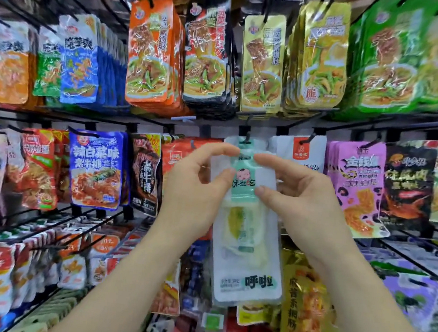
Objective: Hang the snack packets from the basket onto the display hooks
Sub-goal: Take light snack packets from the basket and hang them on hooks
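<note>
A white and mint-green snack packet hangs long and upright in the middle of the rack. Its top sits at a black display hook on the middle rail. My left hand pinches the packet's upper left edge between thumb and forefinger. My right hand pinches the upper right edge the same way. Whether the hook passes through the packet's hole I cannot tell. The basket is out of view.
Hooks full of packets surround the spot: a red packet just left, a white packet just right, a purple one further right. Yellow packets hang above, a gold packet below. Bare black hooks jut out at the lower left.
</note>
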`<state>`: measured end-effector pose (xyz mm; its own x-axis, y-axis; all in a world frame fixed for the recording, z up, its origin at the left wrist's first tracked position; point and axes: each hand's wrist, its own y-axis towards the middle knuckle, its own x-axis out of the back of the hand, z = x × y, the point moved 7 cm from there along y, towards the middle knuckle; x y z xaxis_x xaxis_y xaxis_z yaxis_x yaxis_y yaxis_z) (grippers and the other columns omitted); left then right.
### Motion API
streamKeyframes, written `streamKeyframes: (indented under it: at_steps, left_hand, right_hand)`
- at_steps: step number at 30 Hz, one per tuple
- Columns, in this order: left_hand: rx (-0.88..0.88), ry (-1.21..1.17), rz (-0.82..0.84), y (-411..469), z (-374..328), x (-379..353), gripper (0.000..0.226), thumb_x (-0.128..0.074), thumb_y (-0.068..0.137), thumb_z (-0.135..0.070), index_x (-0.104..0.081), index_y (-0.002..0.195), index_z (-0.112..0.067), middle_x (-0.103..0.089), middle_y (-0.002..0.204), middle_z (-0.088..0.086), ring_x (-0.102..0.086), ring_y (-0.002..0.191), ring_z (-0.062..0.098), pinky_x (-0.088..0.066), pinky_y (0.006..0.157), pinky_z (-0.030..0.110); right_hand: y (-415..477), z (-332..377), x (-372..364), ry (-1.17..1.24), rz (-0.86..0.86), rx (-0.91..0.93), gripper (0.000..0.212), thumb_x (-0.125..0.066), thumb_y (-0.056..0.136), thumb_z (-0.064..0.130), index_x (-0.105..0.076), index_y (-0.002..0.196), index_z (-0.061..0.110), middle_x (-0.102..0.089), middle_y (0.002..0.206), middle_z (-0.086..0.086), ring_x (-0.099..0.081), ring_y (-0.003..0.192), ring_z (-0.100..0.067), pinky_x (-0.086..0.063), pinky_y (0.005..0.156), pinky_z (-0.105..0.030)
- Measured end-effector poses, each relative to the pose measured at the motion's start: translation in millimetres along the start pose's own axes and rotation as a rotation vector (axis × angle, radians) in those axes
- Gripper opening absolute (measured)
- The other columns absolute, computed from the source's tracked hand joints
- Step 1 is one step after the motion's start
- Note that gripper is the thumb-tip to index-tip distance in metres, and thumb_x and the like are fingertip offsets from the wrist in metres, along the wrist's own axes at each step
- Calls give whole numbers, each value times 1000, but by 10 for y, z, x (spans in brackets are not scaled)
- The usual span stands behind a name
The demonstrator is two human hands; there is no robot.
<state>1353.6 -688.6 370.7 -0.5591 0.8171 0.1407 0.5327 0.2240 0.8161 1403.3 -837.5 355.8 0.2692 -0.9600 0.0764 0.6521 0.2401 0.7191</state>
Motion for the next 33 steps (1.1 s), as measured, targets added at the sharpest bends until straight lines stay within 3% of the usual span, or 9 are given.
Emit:
streamKeyframes:
  at_steps: [3,5,8,13,17,20,25,29,33]
  left_hand:
    - [-25,145,-22,172,20,-22,26,-65,88,-11,-71,104,-30,-68,94,-15,-58,77,4,-46,72,27]
    - [-11,161,-25,263,45,-52,27,-64,89,-11,-70,108,-28,-68,104,-11,-62,93,6,-51,84,31]
    - [-35,200,-20,353,48,-97,30,-63,90,-10,-68,116,-24,-67,111,-8,-60,106,7,-48,96,33]
    - [-78,303,-11,449,2,-147,32,-61,91,-10,-66,121,-21,-64,114,-9,-57,107,4,-43,92,18]
    - [-26,336,28,482,83,-180,33,-61,92,-12,-63,125,-19,-62,117,-9,-54,113,3,-40,98,16]
    - [24,306,58,456,146,-210,35,-61,92,-13,-62,126,-21,-63,121,-7,-56,116,7,-44,101,26]
    - [69,282,124,385,167,-225,43,-63,91,-19,-57,131,-32,-64,117,-16,-59,105,7,-50,91,32]
    - [271,60,320,89,358,-288,67,-70,86,-11,-42,133,-51,-72,97,-3,-68,79,8,-56,71,28]
    - [219,249,279,7,424,-270,79,-70,86,-15,-27,138,-57,-68,93,8,-66,79,23,-44,60,26]
  right_hand:
    - [198,-22,12,-15,2,-13,43,-69,84,0,-68,105,38,-67,117,17,-62,95,5,-50,91,-23]
    - [304,-39,11,-53,-1,-15,43,-68,85,3,-67,106,40,-65,123,15,-60,100,6,-47,93,-19]
    - [415,-73,22,-67,-1,-4,43,-68,86,3,-66,111,38,-64,127,12,-56,87,4,-46,92,-20]
    - [517,-126,78,-81,-22,-10,45,-68,86,4,-65,120,32,-63,119,20,-58,91,3,-42,78,-1]
    - [551,-184,71,-101,-5,-45,44,-69,85,5,-65,121,31,-63,117,21,-58,98,3,-44,91,-18]
    - [553,-241,87,-128,7,-77,44,-69,86,6,-65,121,31,-64,111,21,-59,99,-2,-47,96,-27]
    - [582,-290,124,-152,34,-81,44,-66,86,4,-65,123,28,-67,119,4,-67,94,-9,-55,90,-34]
    - [586,-304,137,-271,35,-14,43,-66,86,9,-63,118,38,-65,106,-9,-65,88,-31,-56,83,-47]
    - [542,-343,128,-448,88,20,50,-69,86,20,-53,128,43,-53,87,0,-51,65,-11,-49,68,-31]
